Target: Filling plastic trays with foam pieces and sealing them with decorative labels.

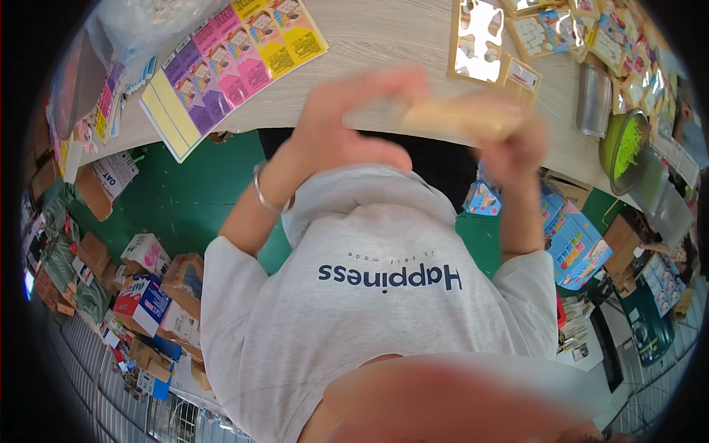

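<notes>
My left hand [343,122] is raised over the near edge of the table, thumb and fingers spread apart with nothing between them. Across from it, my right hand [517,144] grips a pale tan, flat piece [461,117], too smeared by motion to tell its kind. Its free end points toward my left fingertips; whether they touch I cannot tell. Beyond my right hand, a tan-edged card with a shiny window [478,40] lies on the table [391,33], partly over a smaller tan packet [519,77]. Printed sheets in purple, pink and yellow [236,66] lie to the left.
Far right are piled small packets with white pieces [535,37], a clear plastic box [594,100] and a bowl of bright green strips [628,148]. A clear bag [151,26] sits far left. Cartons [144,303] crowd the green floor [196,192]; blue printed boxes [576,244] stand at right.
</notes>
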A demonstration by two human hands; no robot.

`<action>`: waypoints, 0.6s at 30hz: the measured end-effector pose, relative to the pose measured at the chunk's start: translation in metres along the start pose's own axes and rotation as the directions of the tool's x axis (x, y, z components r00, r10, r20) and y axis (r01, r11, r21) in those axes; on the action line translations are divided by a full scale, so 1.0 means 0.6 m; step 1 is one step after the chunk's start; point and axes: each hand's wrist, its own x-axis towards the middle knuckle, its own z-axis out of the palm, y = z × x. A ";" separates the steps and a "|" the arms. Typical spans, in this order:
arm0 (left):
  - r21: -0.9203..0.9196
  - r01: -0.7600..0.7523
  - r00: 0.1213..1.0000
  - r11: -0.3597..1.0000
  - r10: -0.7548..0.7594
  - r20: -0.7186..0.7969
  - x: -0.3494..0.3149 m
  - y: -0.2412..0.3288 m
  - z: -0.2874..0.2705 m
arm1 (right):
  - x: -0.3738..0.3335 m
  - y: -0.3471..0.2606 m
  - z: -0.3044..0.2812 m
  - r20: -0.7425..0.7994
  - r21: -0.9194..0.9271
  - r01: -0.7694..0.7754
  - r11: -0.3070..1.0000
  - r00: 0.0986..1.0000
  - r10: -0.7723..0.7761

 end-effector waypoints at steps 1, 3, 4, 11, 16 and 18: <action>-0.029 0.004 1.000 1.000 -0.003 0.011 0.042 -0.031 0.005 | -0.008 0.047 -0.060 -0.109 -0.025 -0.141 0.990 0.985 0.137; 0.154 -0.054 0.996 0.987 0.065 -0.068 0.102 -0.081 0.030 | 0.072 0.124 -0.166 -0.456 0.272 -0.404 0.873 0.745 0.487; 0.358 -0.096 0.979 0.929 0.154 -0.137 0.126 -0.092 0.056 | 0.129 0.121 -0.199 -0.545 -0.265 -0.649 0.713 0.711 0.445; 0.831 -0.198 0.966 0.520 -0.039 0.255 0.195 -0.160 0.205 | 0.150 0.461 -0.706 -0.553 0.500 -0.564 0.657 0.375 0.744; 0.887 -0.002 0.979 0.462 -0.180 0.096 0.061 -0.135 0.100 | 0.261 0.212 -0.172 -0.511 -0.043 -0.247 0.968 0.838 0.191; 0.722 0.031 1.000 0.691 -0.020 -0.024 0.036 -0.122 0.068 | 0.265 0.152 -0.032 -0.061 0.015 -0.135 0.991 0.989 0.136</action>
